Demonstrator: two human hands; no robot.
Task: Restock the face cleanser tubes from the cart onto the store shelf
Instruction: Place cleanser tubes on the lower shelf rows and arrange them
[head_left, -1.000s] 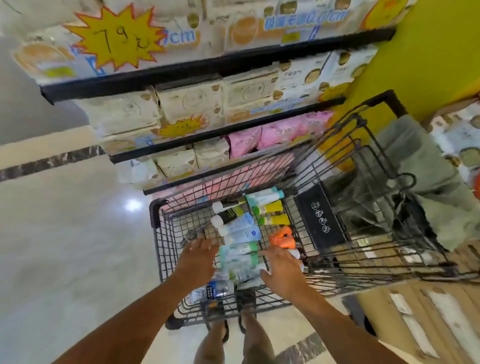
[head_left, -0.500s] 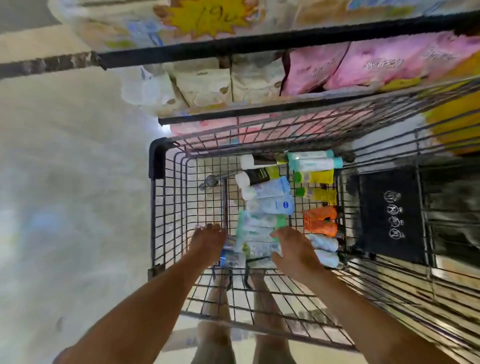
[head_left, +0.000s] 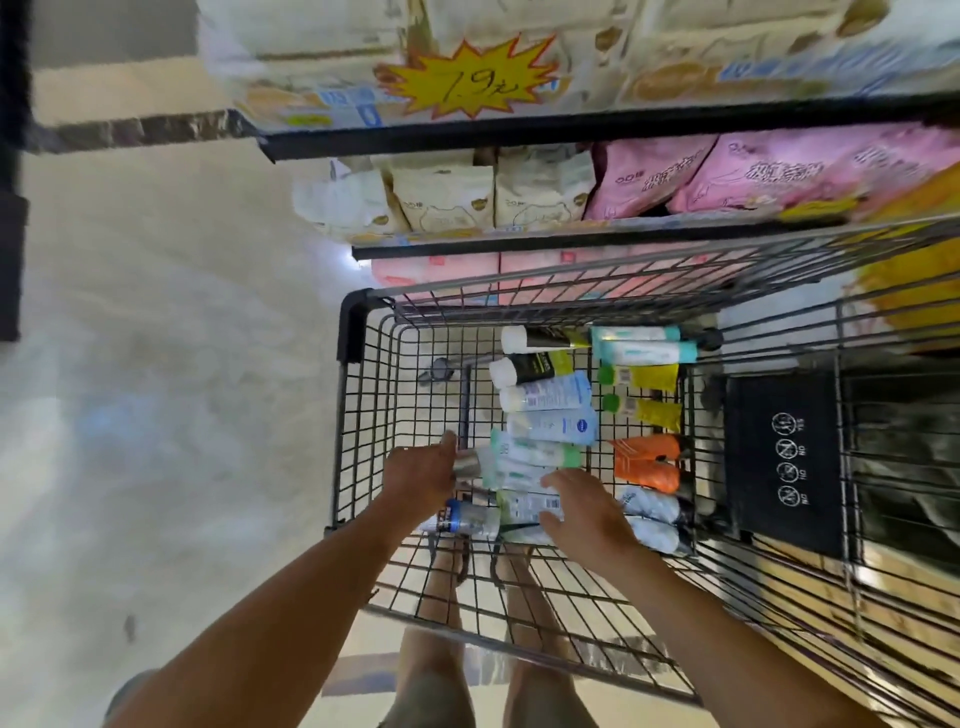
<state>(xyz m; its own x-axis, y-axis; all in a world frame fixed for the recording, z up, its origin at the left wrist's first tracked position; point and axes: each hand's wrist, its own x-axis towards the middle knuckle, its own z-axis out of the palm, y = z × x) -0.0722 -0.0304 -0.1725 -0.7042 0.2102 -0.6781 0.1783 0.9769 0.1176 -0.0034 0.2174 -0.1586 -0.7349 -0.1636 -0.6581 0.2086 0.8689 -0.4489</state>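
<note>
Several face cleanser tubes lie in two rows on the bottom of the black wire cart (head_left: 353, 332): black-yellow, pale blue (head_left: 556, 423), white-green (head_left: 540, 454), yellow (head_left: 649, 376) and orange (head_left: 644, 462) ones. My left hand (head_left: 421, 475) reaches into the cart at the silver cap (head_left: 467, 463) of a white-green tube, thumb raised, its fingers bent down out of sight. My right hand (head_left: 582, 506) lies with straight fingers on a white tube with a barcode (head_left: 524, 506). The store shelf (head_left: 571, 244) stands just beyond the cart.
The shelf holds cream packs (head_left: 452, 195) and pink packs (head_left: 753, 176); a yellow star price tag (head_left: 467, 78) hangs above. A black child-seat flap (head_left: 784, 457) closes the cart's right side. Pale floor (head_left: 156, 415) lies to the left. My legs show under the cart.
The view has tilted down and closer to the cart. My left hand moved right onto the tube caps, and my right hand slid forward over the nearest tubes.
</note>
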